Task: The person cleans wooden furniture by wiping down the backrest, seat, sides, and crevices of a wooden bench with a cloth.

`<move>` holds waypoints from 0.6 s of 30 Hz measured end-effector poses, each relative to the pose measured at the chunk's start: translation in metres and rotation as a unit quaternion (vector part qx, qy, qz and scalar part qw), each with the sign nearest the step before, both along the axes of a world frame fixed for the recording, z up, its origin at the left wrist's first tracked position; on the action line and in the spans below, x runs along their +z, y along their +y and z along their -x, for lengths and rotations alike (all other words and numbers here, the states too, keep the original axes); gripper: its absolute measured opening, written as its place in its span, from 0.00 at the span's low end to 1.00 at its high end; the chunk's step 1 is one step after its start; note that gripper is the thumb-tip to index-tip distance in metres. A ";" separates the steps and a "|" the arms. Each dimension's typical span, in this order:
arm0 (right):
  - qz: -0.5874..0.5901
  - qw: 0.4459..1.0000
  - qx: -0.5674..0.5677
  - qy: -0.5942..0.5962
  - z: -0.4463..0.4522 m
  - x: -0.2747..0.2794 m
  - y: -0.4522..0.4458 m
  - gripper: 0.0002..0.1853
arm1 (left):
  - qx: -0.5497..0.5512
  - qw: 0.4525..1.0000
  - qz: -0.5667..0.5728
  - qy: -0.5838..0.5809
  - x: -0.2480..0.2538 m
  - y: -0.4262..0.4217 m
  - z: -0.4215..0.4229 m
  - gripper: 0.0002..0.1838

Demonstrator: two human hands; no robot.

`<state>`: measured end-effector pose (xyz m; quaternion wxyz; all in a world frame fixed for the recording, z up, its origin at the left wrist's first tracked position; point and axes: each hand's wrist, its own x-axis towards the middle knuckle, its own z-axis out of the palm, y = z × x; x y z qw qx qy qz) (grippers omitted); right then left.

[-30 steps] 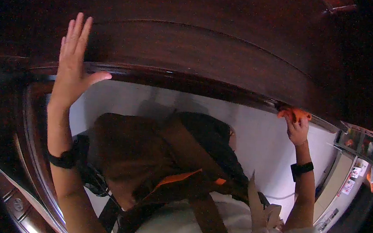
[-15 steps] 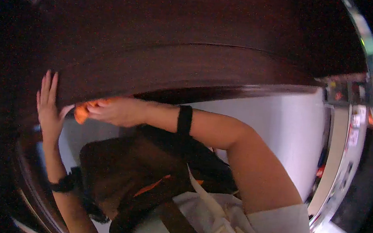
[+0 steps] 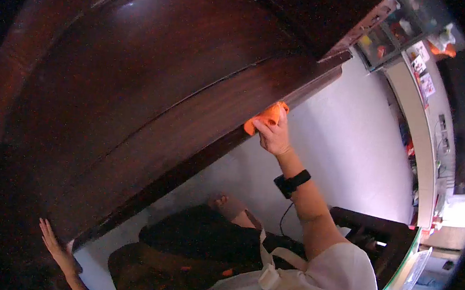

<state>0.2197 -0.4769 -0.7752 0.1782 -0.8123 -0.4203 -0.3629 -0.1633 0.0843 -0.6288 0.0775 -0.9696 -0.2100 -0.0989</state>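
Observation:
An orange cloth [image 3: 266, 118] is bunched in my right hand [image 3: 276, 138], which presses it against the front edge of a dark brown wooden surface [image 3: 183, 82]. The fingers are wrapped round the cloth. Toward the lower left, my left hand [image 3: 59, 249] rests on the same dark wood near its edge, fingers stretched out and holding nothing. A black band with a small box [image 3: 291, 182] is strapped round my right wrist.
Pale floor [image 3: 340, 152] shows beyond the wood's edge, with my bare foot [image 3: 223, 201] on it. A long light-coloured cabinet [image 3: 415, 109] runs along the right. A dark wooden piece of furniture [image 3: 366, 235] stands at lower right, beside my right arm.
My right hand has moved with the orange cloth from near the left hand far to the right along the edge. The view has turned, and the left hand now appears lower.

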 end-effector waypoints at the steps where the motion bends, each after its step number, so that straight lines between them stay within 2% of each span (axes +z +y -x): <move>1: -0.006 1.000 -0.008 0.001 0.005 -0.007 0.007 0.24 | -0.008 1.000 -0.006 0.001 0.000 0.001 0.003 0.47; 3: -0.236 0.960 -0.142 0.050 0.000 -0.011 0.018 0.25 | -0.026 1.000 -0.002 -0.002 -0.002 0.002 0.003 0.47; 4: -0.263 0.929 -0.241 0.099 -0.010 -0.002 0.017 0.26 | -0.014 1.000 -0.010 0.013 -0.006 0.007 0.006 0.47; 6: -0.338 0.888 -0.302 0.077 -0.059 0.019 -0.003 0.27 | -0.009 1.000 -0.012 0.016 -0.009 0.009 0.010 0.47; 8: -0.351 0.859 -0.367 0.057 -0.128 0.014 -0.060 0.25 | -0.008 1.000 -0.013 0.019 -0.008 0.011 0.011 0.47; 10: -0.296 0.860 -0.415 0.026 -0.210 -0.001 -0.149 0.19 | -0.016 1.000 -0.001 0.015 -0.013 0.014 0.010 0.49; 12: -0.430 0.839 -0.278 0.185 -0.289 -0.026 -0.240 0.13 | -0.008 1.000 -0.005 0.015 -0.006 0.004 0.007 0.50; 13: -0.589 0.702 -0.124 0.380 -0.247 0.032 -0.204 0.13 | 0.001 1.000 -0.007 0.018 -0.005 -0.002 0.006 0.52; 15: -0.484 0.784 -0.300 0.245 -0.254 0.021 -0.203 0.13 | 0.036 0.998 -0.027 0.053 -0.003 -0.006 0.005 0.49; 16: -0.653 0.708 -0.238 0.128 -0.210 0.054 -0.135 0.12 | 0.076 0.992 -0.051 0.085 -0.003 -0.007 0.004 0.47; 17: -0.386 0.872 -0.290 0.088 -0.185 0.047 -0.130 0.14 | 0.079 0.993 -0.049 0.075 -0.008 0.000 0.006 0.47; 18: -0.422 0.858 -0.289 0.049 -0.178 0.005 -0.110 0.20 | 0.052 0.994 -0.066 0.068 -0.014 0.013 0.014 0.47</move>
